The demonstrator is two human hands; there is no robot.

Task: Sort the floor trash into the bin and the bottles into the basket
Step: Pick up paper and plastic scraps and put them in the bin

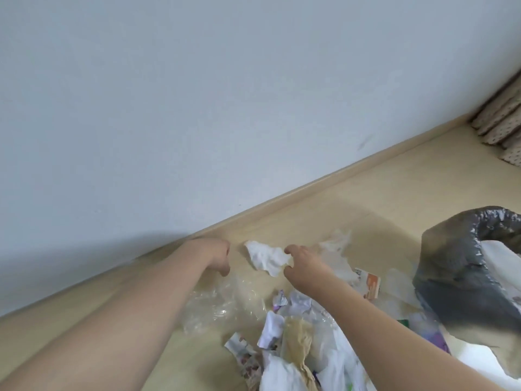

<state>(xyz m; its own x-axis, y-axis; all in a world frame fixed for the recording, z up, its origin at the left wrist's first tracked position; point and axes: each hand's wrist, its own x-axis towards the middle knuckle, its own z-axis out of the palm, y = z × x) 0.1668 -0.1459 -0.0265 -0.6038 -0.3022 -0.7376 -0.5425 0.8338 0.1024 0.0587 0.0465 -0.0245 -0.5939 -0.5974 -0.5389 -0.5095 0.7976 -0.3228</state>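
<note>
A crumpled white tissue (266, 257) lies on the pale floor (380, 190) near the baseboard (310, 183), far from the camera. The person's right hand (303, 262) reaches it from the right, thumb and fingers (289, 249) pinching its right edge, seemingly to lift it as trash. The left hand (218, 253) hovers just left of the tissue, fingers curled downward; whether they hold anything cannot be told. Nearer lies a heap of litter: clear plastic wrap (222, 303), torn printed paper (277, 325) and a brown paper wad (296, 342). To the right stands the bin (462, 266), lined with a dark bag, close enough for an easy drop. No bottles or basket are visible.
</note>
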